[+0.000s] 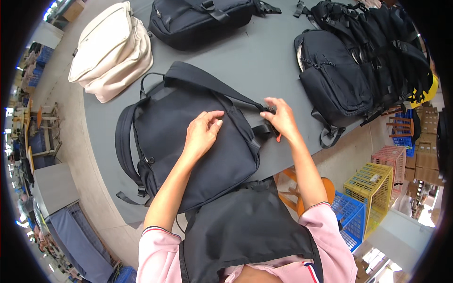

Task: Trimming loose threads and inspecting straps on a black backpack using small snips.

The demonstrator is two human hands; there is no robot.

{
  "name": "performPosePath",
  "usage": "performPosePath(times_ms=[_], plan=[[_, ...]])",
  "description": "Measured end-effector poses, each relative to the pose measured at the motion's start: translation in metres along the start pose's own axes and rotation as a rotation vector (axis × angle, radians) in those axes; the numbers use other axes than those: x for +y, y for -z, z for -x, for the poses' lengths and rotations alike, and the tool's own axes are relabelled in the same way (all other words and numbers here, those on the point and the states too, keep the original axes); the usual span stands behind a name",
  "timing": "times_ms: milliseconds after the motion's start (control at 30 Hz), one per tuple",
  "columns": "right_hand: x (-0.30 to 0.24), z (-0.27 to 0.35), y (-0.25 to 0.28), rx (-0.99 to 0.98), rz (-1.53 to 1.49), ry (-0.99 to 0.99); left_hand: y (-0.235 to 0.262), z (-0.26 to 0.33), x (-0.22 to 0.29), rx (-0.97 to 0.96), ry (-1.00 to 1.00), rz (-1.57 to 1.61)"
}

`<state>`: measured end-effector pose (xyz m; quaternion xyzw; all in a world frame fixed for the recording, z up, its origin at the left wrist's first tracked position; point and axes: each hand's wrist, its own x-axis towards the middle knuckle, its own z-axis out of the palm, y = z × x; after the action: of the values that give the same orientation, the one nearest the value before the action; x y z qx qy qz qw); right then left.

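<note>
A black backpack (188, 127) lies flat in front of me on the grey table, its padded shoulder straps spread to either side. Over its panel, my left hand (200, 134) is held with loosely bent fingers, the thumb a little apart from the index finger and no object visible between them. Beside the pack's right edge, my right hand (283, 120) has its thumb and fingers around the lower end of the right shoulder strap (212, 85), at its dark fitting. Below that palm pokes a small orange-red tip (278, 138); what it belongs to is hidden.
A cream backpack (111, 52) and another black bag (203, 21) lie at the table's far side. Several black backpacks (335, 70) crowd the right end. Past the near right edge stand a wooden stool (325, 191) and plastic crates in blue, yellow (370, 188) and pink.
</note>
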<state>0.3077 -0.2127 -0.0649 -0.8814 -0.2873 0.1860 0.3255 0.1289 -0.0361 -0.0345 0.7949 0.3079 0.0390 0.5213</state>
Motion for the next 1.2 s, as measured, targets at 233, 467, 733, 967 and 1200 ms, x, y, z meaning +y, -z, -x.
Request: performPosePath(times_ms=[233, 467, 733, 967, 1200], plan=[[-0.038, 0.079, 0.02, -0.054, -0.634, -0.133, -0.004, 0.019, 0.016, -0.206, -0.561, -0.309], [-0.051, 0.163, -0.026, -0.015, -0.771, -0.356, -0.022, -0.008, 0.029, -0.551, -0.785, -0.438], [-0.058, 0.173, -0.035, 0.238, -0.96, -0.225, -0.039, -0.019, 0.031, -0.486, -0.857, -0.111], [-0.065, 0.163, -0.03, 0.261, -0.841, -0.194, -0.037, -0.015, 0.047, -0.392, -0.947, -0.192], [-0.048, 0.16, -0.029, 0.173, -1.084, -0.408, -0.038, 0.005, 0.065, -0.423, -0.752, -0.353]])
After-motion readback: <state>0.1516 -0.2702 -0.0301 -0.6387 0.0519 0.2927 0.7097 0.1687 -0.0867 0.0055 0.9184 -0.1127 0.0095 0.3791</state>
